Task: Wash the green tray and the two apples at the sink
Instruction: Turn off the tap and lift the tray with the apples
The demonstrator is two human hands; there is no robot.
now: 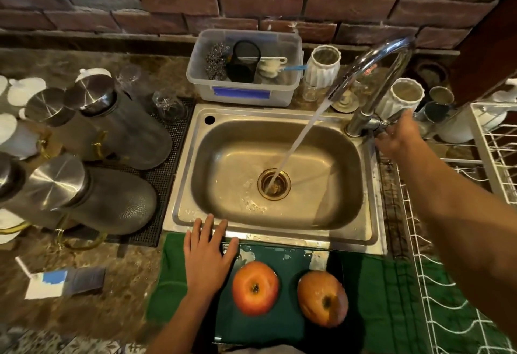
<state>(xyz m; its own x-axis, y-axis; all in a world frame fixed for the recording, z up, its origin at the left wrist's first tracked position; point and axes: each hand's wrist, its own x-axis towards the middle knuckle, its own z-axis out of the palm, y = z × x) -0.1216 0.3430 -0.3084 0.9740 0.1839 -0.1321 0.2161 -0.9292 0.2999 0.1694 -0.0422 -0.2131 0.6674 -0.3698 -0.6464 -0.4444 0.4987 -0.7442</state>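
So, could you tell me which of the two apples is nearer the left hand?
The redder apple, beside the left hand; the browner apple lies farther right on the tray.

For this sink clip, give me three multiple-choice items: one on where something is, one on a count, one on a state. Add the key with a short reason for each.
1. Where does the green tray lie?
A. In the sink basin
B. On the green cloth in front of the sink
C. In the white dish rack

2. How many apples are on the tray?
A. One
B. Two
C. Three

3. What is the state of the faucet?
A. Running, with the stream falling onto the drain
B. Off and dry
C. Running into a pot

Key:
1 B: the tray rests on the green cloth at the near rim of the sink.
2 B: the left apple and the right apple sit side by side.
3 A: water reaches the drain, while the right hand is at the faucet lever; the left hand lies flat at the tray's left edge.
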